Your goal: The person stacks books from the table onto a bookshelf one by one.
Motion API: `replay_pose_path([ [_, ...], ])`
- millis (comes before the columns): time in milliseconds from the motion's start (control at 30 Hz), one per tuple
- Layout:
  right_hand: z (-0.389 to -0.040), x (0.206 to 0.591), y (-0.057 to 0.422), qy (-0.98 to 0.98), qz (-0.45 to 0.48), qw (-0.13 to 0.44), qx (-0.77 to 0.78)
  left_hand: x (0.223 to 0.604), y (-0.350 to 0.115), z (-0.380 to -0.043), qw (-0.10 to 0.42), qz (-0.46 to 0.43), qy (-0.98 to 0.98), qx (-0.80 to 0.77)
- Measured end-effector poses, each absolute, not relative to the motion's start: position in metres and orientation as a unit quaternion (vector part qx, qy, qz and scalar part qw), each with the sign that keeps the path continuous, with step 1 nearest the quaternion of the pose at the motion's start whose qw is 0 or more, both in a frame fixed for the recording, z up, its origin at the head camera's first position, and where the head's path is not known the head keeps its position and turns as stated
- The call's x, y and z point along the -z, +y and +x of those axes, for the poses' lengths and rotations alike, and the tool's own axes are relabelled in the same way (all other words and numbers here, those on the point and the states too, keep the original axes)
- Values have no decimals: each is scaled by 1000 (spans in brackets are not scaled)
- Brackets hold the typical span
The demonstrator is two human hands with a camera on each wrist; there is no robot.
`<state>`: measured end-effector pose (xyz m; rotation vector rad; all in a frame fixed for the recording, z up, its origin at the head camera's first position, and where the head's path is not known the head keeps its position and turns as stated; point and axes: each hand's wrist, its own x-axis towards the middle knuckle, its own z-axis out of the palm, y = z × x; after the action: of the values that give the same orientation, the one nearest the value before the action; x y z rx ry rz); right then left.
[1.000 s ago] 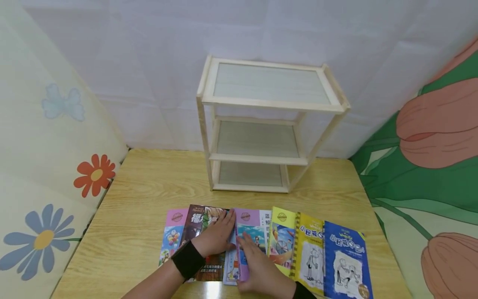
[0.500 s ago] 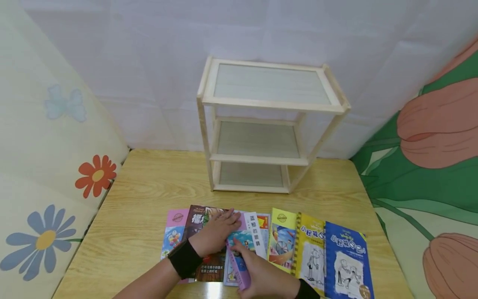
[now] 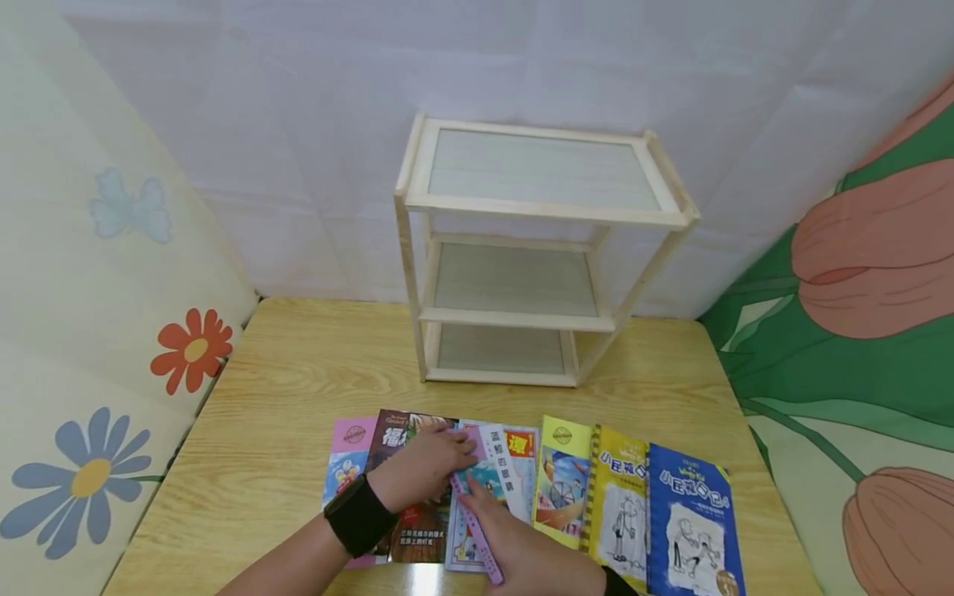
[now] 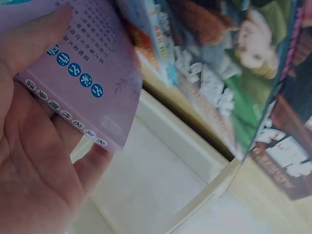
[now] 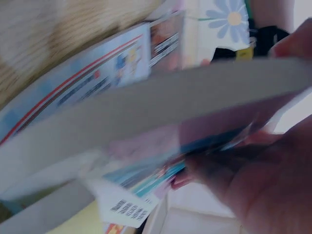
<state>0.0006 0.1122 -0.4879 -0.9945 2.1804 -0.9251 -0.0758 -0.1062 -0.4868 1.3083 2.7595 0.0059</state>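
Gripping a purple book [image 3: 489, 472] between them, a person's 2 hands are nearest the viewer, at the front of the bench [image 3: 298, 356]. The right hand [image 3: 525, 546] has its thumb on the cover and its other fingers mostly hidden below, closed around the spine side. The left hand [image 3: 417, 472] pinches the spine's far end, thumb on the purple face and fingers curled beneath, as the left wrist view shows. Each wrist wears a black band [image 3: 361, 516]. The purple book is tilted, its spine turned toward the person, over a blue-bordered book [image 3: 525, 463] lying flat. The right wrist view is blurred, but shows its page edges close up.

To the left lie a brown book [image 3: 428, 538], partly under the left arm, and a pink book [image 3: 354, 451] at the end of the row. To the right come a yellow-green book [image 3: 562, 472], a yellow book [image 3: 620, 505] and a blue book [image 3: 693, 521] with 2 cartoon figures.

Farther back stands a pale 3-tier shelf [image 3: 514, 319]. Beyond it hangs a white cloth [image 3: 320, 165]. Painted flowers [image 3: 192, 352] decorate the left side panel; large pink tulips [image 3: 879, 248] fill the right.
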Motion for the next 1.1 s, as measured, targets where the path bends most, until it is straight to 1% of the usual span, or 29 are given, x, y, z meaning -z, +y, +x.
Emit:
replay_pose_path([
  [67, 4, 484, 110, 828, -350, 282, 335, 483, -106, -76, 33, 429, 903, -3],
  [200, 6, 475, 106, 842, -281, 302, 347, 474, -105, -77, 2, 426, 905, -9],
  [300, 5, 470, 104, 851, -236, 307, 355, 470, -104, -77, -4, 414, 910, -14],
  [400, 4, 467, 103, 865, -221, 294, 343, 466, -104, -76, -7, 404, 915, -27],
  [633, 1, 463, 103, 902, -210, 239, 291, 455, -105, -73, -31, 401, 914, -41],
  [800, -5, 457, 109, 910, -204, 224, 283, 443, -107, -72, -38, 391, 919, -28],
  [900, -11, 448, 114, 912, -214, 201, 287, 433, -107, -72, -51, 384, 921, -35],
  [1000, -18, 434, 119, 923, -227, 153, 270, 419, -107, -74, -81, 385, 918, -55],
  [1100, -23, 417, 124, 936, -235, 94, 246, 402, -106, -76, -129, 394, 907, -71],
])
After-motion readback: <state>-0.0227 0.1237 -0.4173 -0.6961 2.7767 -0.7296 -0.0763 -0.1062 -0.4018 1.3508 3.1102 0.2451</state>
